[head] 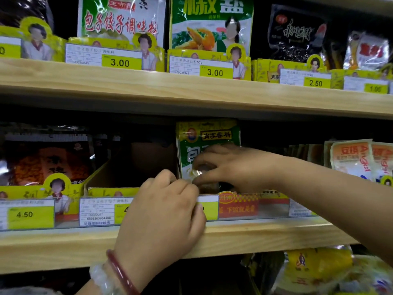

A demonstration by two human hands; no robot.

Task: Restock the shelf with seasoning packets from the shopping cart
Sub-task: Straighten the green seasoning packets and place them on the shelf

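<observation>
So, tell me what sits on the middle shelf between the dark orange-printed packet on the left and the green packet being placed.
In the head view, an open brown cardboard display box sits between the dark orange-printed packet and the green packet; its visible interior looks empty.

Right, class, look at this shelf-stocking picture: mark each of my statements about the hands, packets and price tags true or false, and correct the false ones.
1. The right hand grips a green seasoning packet standing upright on the middle shelf. True.
2. The left hand is down in the shopping cart. False: it is at the shelf's front edge, over the price tags.
3. The left wrist wears a red bangle. True.
4. The cardboard tray left of the green packet is packed full. False: it looks empty.
5. The tag under the upper green packet reads 4.50. False: it reads 3.00.
</observation>
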